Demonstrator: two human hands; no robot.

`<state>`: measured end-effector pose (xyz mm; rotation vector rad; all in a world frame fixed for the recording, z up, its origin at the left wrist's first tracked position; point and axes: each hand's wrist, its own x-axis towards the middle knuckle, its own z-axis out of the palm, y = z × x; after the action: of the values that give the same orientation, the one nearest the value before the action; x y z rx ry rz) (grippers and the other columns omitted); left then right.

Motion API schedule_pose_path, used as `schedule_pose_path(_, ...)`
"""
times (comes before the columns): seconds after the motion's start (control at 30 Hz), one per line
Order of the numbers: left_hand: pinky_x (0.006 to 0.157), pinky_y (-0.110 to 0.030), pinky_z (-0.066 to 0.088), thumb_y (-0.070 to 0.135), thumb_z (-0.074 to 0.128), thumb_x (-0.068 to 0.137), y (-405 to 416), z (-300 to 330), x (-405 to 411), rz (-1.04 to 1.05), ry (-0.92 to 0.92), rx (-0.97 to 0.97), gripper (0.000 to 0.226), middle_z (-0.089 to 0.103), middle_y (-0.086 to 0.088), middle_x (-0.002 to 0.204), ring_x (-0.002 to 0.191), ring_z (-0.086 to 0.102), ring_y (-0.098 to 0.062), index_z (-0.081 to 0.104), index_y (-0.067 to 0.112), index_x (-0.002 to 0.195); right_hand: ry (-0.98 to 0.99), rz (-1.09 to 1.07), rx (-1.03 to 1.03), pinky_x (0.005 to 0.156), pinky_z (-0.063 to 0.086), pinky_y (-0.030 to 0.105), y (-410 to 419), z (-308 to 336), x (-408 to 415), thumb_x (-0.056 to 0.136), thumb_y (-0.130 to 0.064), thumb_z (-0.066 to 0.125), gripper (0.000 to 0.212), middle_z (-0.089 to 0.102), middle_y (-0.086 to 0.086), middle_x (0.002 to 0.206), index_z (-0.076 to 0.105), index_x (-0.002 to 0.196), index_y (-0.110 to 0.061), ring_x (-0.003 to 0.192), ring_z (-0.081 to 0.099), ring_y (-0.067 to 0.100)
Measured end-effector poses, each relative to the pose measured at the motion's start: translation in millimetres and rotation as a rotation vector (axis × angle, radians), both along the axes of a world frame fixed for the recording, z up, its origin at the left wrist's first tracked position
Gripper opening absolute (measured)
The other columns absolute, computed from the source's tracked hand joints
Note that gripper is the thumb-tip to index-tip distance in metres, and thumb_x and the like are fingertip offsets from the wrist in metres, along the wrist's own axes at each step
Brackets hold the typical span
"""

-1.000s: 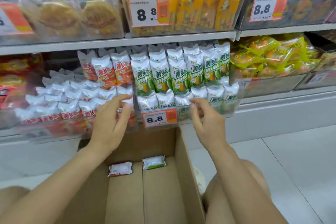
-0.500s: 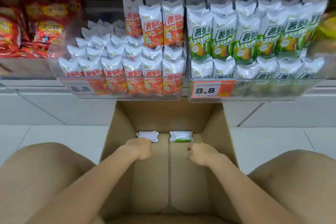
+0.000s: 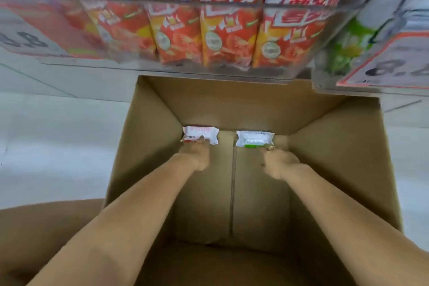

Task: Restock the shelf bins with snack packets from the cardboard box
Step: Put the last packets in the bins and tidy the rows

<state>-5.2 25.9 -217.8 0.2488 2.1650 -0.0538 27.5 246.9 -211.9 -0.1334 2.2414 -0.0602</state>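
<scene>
Deep at the cardboard box (image 3: 148, 146) floor, your left hand (image 3: 197, 155) and right hand (image 3: 279, 163) touch the red packet (image 3: 200, 133) and green packet (image 3: 254, 138), grip unclear; pinch each edge firmly before lifting.

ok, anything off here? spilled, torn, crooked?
Nothing stands out. The cardboard box looks intact, with two packets flat on its bottom: the red packet at the left hand, the green packet at the right hand. The shelf packets stand upright in their bin.

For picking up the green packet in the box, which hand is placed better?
The right hand: its fingertips already reach the green packet. The left hand is at the red packet.
</scene>
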Motion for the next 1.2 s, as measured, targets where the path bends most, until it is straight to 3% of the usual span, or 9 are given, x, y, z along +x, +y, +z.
schedule_pose_path(0.13, 0.116, -0.038, 0.02, 0.007, 0.043, 0.092, 1, -18, -25, 0.071, 0.028, 0.062, 0.073, 0.0, 0.001, 0.161, 0.146, 0.009, -0.023, 0.004, 0.017, 0.153, -0.066, 0.007, -0.031, 0.111, 0.028, 0.035, -9, -11, -24, 0.096, -0.017, 0.044, 0.069, 0.0, 0.007, 0.161, 0.007, 0.153, -0.017, 0.145, 0.017, 0.027)
schedule_pose_path(0.27, 0.117, -0.03, 0.013, 0.011, 0.046, 0.092, -5, -30, -34, 0.099, 0.044, 0.055, 0.074, 0.002, -0.006, 0.16, 0.147, 0.005, -0.022, 0.004, 0.01, 0.153, -0.098, -0.051, -0.098, 0.114, 0.021, 0.033, -15, -27, -41, 0.091, -0.019, 0.056, 0.084, -0.007, 0.001, 0.161, 0.0, 0.154, -0.023, 0.148, 0.006, 0.022)
schedule_pose_path(0.37, 0.11, -0.031, 0.025, 0.015, 0.054, 0.088, -9, -36, -26, 0.057, 0.134, 0.058, 0.066, 0.024, -0.01, 0.152, 0.14, 0.024, -0.027, 0.024, 0.009, 0.147, -0.075, -0.055, -0.052, 0.115, 0.024, 0.037, -19, -44, -38, 0.09, -0.021, 0.057, 0.084, 0.002, 0.006, 0.16, 0.002, 0.153, -0.018, 0.147, 0.01, 0.025)
schedule_pose_path(0.5, 0.111, -0.038, 0.027, 0.021, 0.064, 0.085, -8, -43, -5, -0.164, 0.173, -0.061, 0.063, 0.03, -0.012, 0.145, 0.139, 0.024, -0.03, 0.033, 0.009, 0.139, 0.111, 0.128, 0.116, 0.093, 0.043, 0.034, -24, -51, -24, 0.087, -0.013, 0.06, 0.054, 0.034, 0.011, 0.141, 0.039, 0.136, -0.008, 0.132, 0.032, 0.027)
schedule_pose_path(0.7, 0.113, -0.041, 0.026, 0.03, 0.051, 0.096, -16, -47, 23, -0.26, 0.164, -0.102, 0.06, 0.022, -0.011, 0.153, 0.147, 0.002, -0.03, 0.025, 0.008, 0.145, 0.041, 0.126, 0.219, 0.105, 0.038, 0.041, -11, -63, 21, 0.097, -0.016, 0.047, 0.055, 0.01, 0.015, 0.156, 0.023, 0.146, -0.01, 0.144, -0.003, 0.045)
schedule_pose_path(0.8, 0.111, -0.039, 0.027, 0.045, 0.039, 0.098, -17, -43, 35, -0.215, 0.146, -0.069, 0.052, 0.023, -0.011, 0.153, 0.147, 0.002, -0.028, 0.051, 0.009, 0.134, 0.099, -0.071, 0.21, 0.101, 0.043, 0.039, 4, -62, 42, 0.098, -0.042, 0.043, 0.053, 0.02, 0.011, 0.154, 0.036, 0.141, -0.012, 0.145, -0.003, 0.041)
schedule_pose_path(0.87, 0.106, -0.037, 0.035, 0.035, 0.04, 0.099, -20, -42, 40, -0.221, 0.176, -0.065, 0.043, 0.023, -0.011, 0.154, 0.147, 0.004, -0.027, 0.055, 0.01, 0.131, 0.158, -0.031, 0.194, 0.094, 0.047, 0.037, 12, -60, 53, 0.099, -0.034, 0.042, 0.044, 0.028, 0.009, 0.15, 0.041, 0.137, -0.013, 0.144, 0.006, 0.038)
schedule_pose_path(0.97, 0.098, -0.033, 0.044, 0.019, 0.046, 0.097, -30, -45, 44, -0.071, 0.28, -0.043, 0.058, 0.011, -0.011, 0.157, 0.145, 0.011, -0.028, 0.024, 0.008, 0.149, 0.279, -0.013, 0.16, 0.095, 0.044, 0.036, 20, -58, 60, 0.096, -0.023, 0.046, 0.037, 0.037, 0.01, 0.142, 0.047, 0.132, -0.016, 0.133, 0.031, 0.031)
schedule_pose_path(1.2, 0.1, -0.038, 0.041, 0.02, 0.057, 0.091, -22, -46, 53, 0.415, 0.147, -0.013, 0.088, 0.009, -0.014, 0.154, 0.127, 0.037, -0.033, -0.005, 0.036, 0.151, 0.064, -0.404, 0.137, 0.09, 0.046, 0.031, 9, -61, 72, 0.094, -0.027, 0.053, 0.073, -0.011, 0.017, 0.157, 0.008, 0.151, -0.027, 0.126, 0.042, 0.03)
